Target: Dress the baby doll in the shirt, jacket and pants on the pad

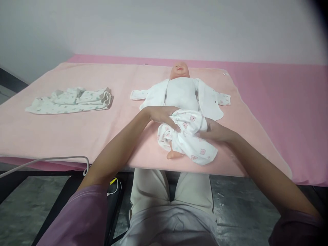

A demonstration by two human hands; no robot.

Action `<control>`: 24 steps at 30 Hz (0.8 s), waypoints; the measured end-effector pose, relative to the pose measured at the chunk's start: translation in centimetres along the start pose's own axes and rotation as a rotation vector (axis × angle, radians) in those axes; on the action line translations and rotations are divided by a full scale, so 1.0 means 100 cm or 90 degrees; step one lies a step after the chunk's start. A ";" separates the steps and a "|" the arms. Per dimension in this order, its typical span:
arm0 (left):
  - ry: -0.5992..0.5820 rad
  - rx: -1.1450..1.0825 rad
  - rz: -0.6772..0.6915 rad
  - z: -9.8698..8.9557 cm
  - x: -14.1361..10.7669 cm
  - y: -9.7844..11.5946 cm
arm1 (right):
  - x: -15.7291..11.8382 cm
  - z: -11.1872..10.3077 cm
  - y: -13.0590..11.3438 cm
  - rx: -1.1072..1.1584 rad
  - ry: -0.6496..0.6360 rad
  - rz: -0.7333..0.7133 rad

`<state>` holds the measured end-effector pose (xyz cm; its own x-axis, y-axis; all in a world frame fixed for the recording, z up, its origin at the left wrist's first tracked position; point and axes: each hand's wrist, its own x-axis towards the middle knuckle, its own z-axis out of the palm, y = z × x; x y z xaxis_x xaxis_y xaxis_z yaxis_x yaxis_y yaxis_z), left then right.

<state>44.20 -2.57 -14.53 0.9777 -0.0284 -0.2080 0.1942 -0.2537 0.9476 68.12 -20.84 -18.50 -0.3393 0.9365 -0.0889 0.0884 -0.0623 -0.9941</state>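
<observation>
A baby doll [179,71] lies on its back, its head toward the wall, in a white top [156,94] that is spread open at the front. White baby pants [202,150] with a pink animal print are bunched around its legs. My left hand [164,116] grips the pants at their left upper side, thumb pressed on the cloth. At the right side, my right hand [214,130] has its fingers closed on the same cloth, some of them hidden by it. One bare doll foot [174,155] sticks out below the bunched fabric.
A folded patterned baby garment [74,100] lies on the left of the peach blanket [128,136]. Pink sheeting [287,102] covers the surface at the right. A white cable [51,159] runs along the front left edge. A wall stands behind.
</observation>
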 end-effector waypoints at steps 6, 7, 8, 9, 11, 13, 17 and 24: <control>0.080 -0.081 0.069 0.005 0.003 -0.003 | -0.003 0.007 -0.014 -0.077 -0.068 -0.056; 0.082 -0.081 0.068 0.006 0.004 -0.002 | -0.004 0.007 -0.015 -0.085 -0.071 -0.046; 0.081 -0.076 0.064 0.008 0.005 -0.001 | -0.004 0.007 -0.016 -0.089 -0.070 -0.028; 0.078 -0.066 0.058 0.008 0.006 0.001 | -0.004 0.008 -0.016 -0.089 -0.061 -0.009; 0.066 -0.040 0.042 0.009 0.006 0.003 | -0.005 0.009 -0.014 -0.068 -0.032 0.023; 0.040 -0.017 0.025 0.008 0.006 0.005 | -0.004 0.011 -0.009 -0.019 0.005 0.033; -0.043 -0.004 0.013 0.005 0.002 0.004 | 0.001 0.012 0.003 0.097 0.102 0.041; 0.025 -0.026 0.058 0.009 0.002 0.003 | 0.002 0.006 0.003 0.070 0.142 0.056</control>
<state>44.39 -3.57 -14.51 0.9936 -0.0106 -0.1121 0.1074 -0.2118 0.9714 67.53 -20.83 -18.80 -0.1188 0.9780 -0.1715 0.0014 -0.1725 -0.9850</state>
